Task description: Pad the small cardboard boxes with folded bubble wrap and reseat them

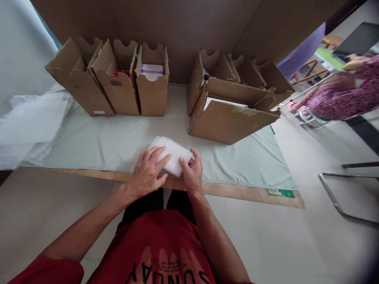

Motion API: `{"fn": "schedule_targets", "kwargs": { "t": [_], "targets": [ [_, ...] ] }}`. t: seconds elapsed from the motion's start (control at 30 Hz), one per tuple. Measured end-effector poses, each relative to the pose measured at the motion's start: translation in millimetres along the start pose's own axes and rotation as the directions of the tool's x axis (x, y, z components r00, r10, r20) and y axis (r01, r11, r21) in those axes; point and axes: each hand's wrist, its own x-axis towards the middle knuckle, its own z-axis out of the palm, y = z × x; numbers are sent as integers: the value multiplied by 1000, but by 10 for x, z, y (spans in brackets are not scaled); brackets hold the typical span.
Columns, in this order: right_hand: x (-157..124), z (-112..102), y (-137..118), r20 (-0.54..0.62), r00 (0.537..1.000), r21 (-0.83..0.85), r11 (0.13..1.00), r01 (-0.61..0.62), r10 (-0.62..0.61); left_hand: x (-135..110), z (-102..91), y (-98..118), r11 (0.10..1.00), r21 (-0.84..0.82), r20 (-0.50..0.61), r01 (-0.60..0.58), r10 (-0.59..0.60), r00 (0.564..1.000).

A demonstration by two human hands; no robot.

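Observation:
A small packet wrapped in clear bubble wrap (171,152) lies on the pale green cloth (118,146) near the table's front edge. My left hand (148,173) rests flat on its left side with fingers spread. My right hand (192,173) grips the packet's right end, thumb and fingers curled round the wrap. Both forearms reach in from below, over my red shirt.
Three upright cardboard boxes (118,79) stand at the back left, a cluster of open boxes (231,102) at the back right. Loose bubble wrap sheets (29,126) lie at the far left. Another person in a patterned top (346,94) sits at the right. A metal chair frame (334,197) is nearby.

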Motion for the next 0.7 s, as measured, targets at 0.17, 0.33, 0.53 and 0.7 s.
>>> {"fn": "schedule_targets", "kwargs": {
  "t": [0.17, 0.33, 0.53, 0.7],
  "targets": [
    [-260, 33, 30, -63, 991, 119, 987, -108, 116, 19, 268, 54, 999, 42, -32, -10, 11, 999],
    [-538, -251, 4, 59, 996, -84, 994, -68, 73, -115, 401, -68, 982, -177, -95, 60, -78, 992],
    [-304, -620, -120, 326, 876, -582, 655, 483, -356, -175, 355, -200, 935, -354, -134, 36, -89, 987],
    [99, -465, -224, 617, 731, -526, 539, 658, -291, -186, 355, -203, 931, -362, -95, 54, -95, 991]
  ]
}}
